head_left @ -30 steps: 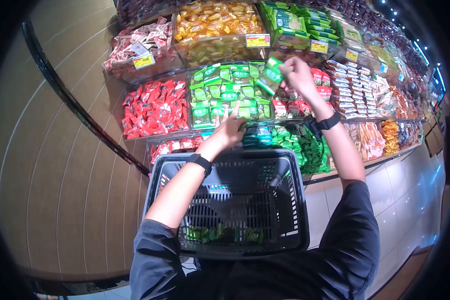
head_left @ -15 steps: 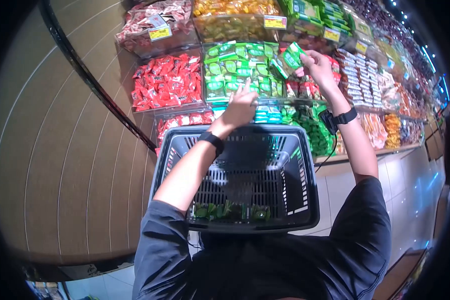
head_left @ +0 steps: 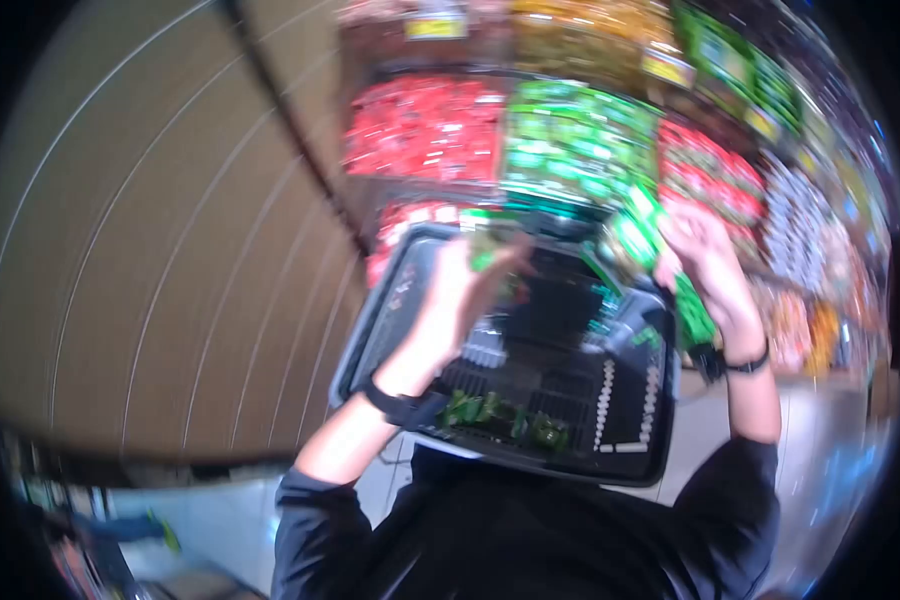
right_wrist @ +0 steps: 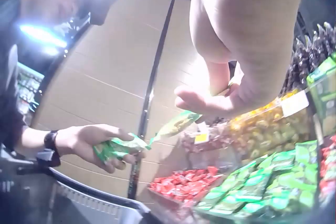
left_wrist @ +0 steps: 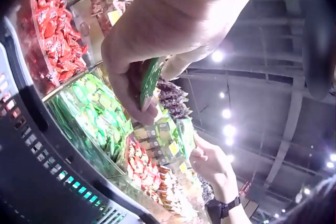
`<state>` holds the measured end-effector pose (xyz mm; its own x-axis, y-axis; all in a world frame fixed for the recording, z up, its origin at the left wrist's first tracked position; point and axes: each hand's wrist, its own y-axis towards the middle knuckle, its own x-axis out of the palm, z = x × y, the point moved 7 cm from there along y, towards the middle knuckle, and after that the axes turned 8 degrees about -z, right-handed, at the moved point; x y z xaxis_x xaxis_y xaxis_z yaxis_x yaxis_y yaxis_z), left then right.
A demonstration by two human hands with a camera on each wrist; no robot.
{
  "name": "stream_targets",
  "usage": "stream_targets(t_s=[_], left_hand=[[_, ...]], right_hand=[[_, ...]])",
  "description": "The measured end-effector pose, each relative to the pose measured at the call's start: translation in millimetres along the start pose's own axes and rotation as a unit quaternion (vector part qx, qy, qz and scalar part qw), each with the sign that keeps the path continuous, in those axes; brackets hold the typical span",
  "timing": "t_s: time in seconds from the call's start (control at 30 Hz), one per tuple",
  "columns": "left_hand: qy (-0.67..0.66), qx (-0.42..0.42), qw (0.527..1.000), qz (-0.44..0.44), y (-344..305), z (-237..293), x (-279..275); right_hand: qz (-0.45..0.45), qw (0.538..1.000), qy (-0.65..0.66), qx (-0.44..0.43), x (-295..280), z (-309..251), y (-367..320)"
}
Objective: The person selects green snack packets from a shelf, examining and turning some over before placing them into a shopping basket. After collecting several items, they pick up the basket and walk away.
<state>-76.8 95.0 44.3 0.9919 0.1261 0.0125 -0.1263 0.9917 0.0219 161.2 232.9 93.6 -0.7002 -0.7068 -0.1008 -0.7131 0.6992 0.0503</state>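
Observation:
In the head view my left hand (head_left: 460, 295) is over the left part of a dark plastic basket (head_left: 550, 467). It holds a small green snack packet (right_wrist: 113, 150), its fingers curled around it, as the right wrist view shows. Over the basket's far right corner, my right hand (head_left: 708, 250) pinches another green packet (head_left: 633, 235) between thumb and fingers. A few green packets (head_left: 482, 408) lie on the basket floor. Just beyond the basket is a bin of matching green packets (head_left: 580, 140). Motion blurs the head view.
Red-wrapped packets (head_left: 425, 125) fill the bin left of the green ones, and red packets (head_left: 710, 170) lie to its right. Yellow-wrapped goods (head_left: 590, 40) sit in the row above. A brown panelled surface (head_left: 170, 300) takes up the left side.
My left hand has come back from the green bin to over the basket, now holding a packet. The right hand has drawn its packet down towards the basket. The head view has shifted.

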Motion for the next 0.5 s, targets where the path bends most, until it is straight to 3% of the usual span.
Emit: stream_targets(t_s=[0.03,0.07,0.1,0.17,0.2,0.3,0.43,0.5], left_hand=[[0.034,0.022,0.999,0.006,-9,3,4],[-0.030,0.090,0.995,-0.017,-19,-2,8],[-0.053,-0.013,0.999,0.006,-33,-4,11],[-0.087,0.009,0.995,-0.049,-53,4,15],[0.022,0.120,0.993,-0.004,-57,6,11],[0.036,0.111,0.993,-0.002,-86,7,8],[0.048,0.109,0.991,0.065,-112,-7,-4],[0.006,0.130,0.988,0.081,-123,-9,-5]], right_hand=[[-0.028,0.999,0.015,0.007,15,2,-3],[-0.052,0.998,0.012,0.026,26,9,-2],[-0.078,0.996,0.007,0.044,41,16,-1],[-0.117,0.989,0.055,0.065,75,20,-5],[-0.141,0.987,0.045,0.068,90,22,-6],[-0.195,0.978,0.018,0.069,127,15,-4],[-0.249,0.967,-0.036,0.042,161,10,-6],[-0.251,0.965,-0.038,0.071,168,12,-7]])
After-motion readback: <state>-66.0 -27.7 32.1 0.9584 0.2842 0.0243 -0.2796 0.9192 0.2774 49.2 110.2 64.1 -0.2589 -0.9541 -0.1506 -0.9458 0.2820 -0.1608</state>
